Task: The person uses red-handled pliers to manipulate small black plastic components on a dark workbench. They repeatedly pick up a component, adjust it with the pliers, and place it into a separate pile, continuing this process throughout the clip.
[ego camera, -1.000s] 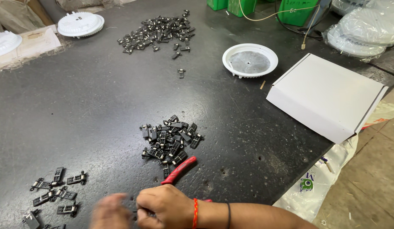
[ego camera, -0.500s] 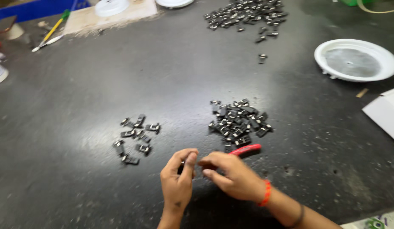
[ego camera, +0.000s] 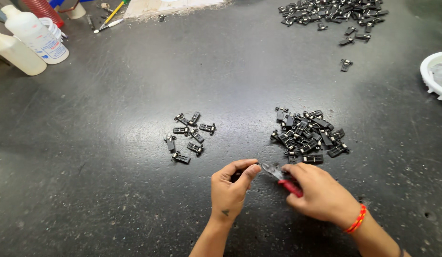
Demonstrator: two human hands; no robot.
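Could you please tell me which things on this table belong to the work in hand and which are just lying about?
In use: red-handled pliers in right hand; left hand; nearby clip heap; small clip group.
Lying about: white bottles; far clip pile; white dish.

One view only, from the head, looking steeply down and forward across a dark tabletop [ego camera: 111, 190]. It sits close over the near edge: the left hand [ego camera: 229, 190] and right hand [ego camera: 321, 195] come in from the bottom centre of the frame, forearms cut off by the lower border. The far side of the table runs along the top, white bottles [ego camera: 33, 35] in the upper left corner, a white round dish [ego camera: 433, 78] clipped by the right edge. No second view shares this scene.
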